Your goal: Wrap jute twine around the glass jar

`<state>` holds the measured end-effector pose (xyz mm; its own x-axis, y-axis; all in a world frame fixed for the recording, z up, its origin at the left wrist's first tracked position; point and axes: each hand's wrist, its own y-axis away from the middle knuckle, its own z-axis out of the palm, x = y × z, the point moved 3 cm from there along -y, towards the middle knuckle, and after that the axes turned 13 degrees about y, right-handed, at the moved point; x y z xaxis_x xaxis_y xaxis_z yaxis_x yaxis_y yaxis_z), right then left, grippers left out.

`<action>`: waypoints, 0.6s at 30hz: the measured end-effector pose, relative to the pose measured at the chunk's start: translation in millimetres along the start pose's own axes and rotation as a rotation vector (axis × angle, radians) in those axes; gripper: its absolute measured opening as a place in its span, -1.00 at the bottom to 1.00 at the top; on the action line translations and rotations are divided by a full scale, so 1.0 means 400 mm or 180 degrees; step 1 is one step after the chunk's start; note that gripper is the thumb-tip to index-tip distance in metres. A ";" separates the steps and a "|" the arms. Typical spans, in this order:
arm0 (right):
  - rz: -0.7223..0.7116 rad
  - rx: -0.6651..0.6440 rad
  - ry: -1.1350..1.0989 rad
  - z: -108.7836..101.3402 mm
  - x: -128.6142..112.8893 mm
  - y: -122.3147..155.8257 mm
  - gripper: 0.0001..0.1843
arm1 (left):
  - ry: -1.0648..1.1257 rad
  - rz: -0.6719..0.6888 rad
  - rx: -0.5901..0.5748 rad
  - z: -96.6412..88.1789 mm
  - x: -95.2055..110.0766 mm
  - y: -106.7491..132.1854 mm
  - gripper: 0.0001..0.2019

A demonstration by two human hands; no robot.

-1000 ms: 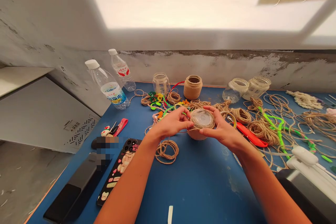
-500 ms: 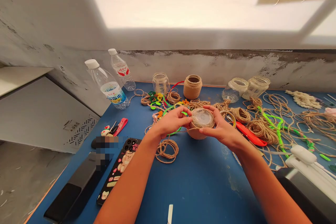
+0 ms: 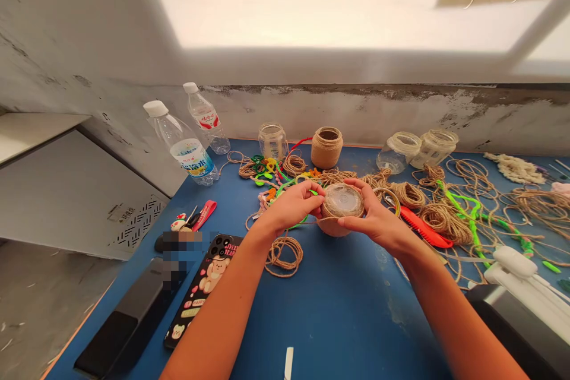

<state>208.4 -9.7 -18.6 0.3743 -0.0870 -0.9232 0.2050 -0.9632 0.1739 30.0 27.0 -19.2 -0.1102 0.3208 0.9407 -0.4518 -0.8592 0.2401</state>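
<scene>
A glass jar wrapped in jute twine (image 3: pixel 342 204) lies tilted with its clear bottom towards me, held just above the blue table (image 3: pixel 338 309). My left hand (image 3: pixel 291 208) grips its left side, fingers pinched against the twine at the rim. My right hand (image 3: pixel 378 219) cups the right side, thumb under the rim. A strand of twine runs from the jar to a loose coil (image 3: pixel 283 256) beside my left forearm.
Two water bottles (image 3: pixel 182 145) stand at the back left. A finished twine jar (image 3: pixel 326 147), bare glass jars (image 3: pixel 272 140), coloured pipe cleaners (image 3: pixel 271 175), twine heaps (image 3: pixel 445 214) and a red comb (image 3: pixel 425 229) lie behind. Phones (image 3: pixel 202 285) lie left; a white glue gun (image 3: pixel 521 276) right.
My left fingers have shifted slightly along the jar's rim, pressing the twine; the jar has turned a little. Everything else stays put.
</scene>
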 end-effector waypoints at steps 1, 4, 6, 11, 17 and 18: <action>-0.0002 0.0006 0.0006 0.000 0.001 0.000 -0.10 | -0.0011 0.0000 0.0029 0.001 0.001 0.000 -0.95; -0.0032 -0.0009 -0.0013 0.000 0.003 -0.001 -0.11 | 0.0059 0.0016 0.0118 0.006 0.004 0.001 -0.94; -0.0054 -0.0032 -0.0050 0.001 0.003 -0.001 -0.12 | 0.0145 0.0025 0.0152 0.009 0.008 0.002 -0.94; -0.0025 -0.0019 -0.0017 0.000 0.003 0.000 -0.10 | 0.0182 -0.0005 0.0196 0.012 0.013 0.005 -0.92; 0.0021 0.0016 0.0027 0.001 -0.002 0.001 -0.10 | 0.0154 0.0034 0.0124 0.009 0.006 0.002 -0.93; 0.0024 0.0018 0.0030 0.001 -0.002 0.001 -0.10 | 0.0153 0.0050 0.0105 0.007 0.004 0.001 -0.94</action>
<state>207.8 -10.1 -17.8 0.3843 -0.0918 -0.9186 0.1970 -0.9640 0.1788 32.2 25.9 -16.9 -0.1597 0.3251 0.9321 -0.4202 -0.8768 0.2338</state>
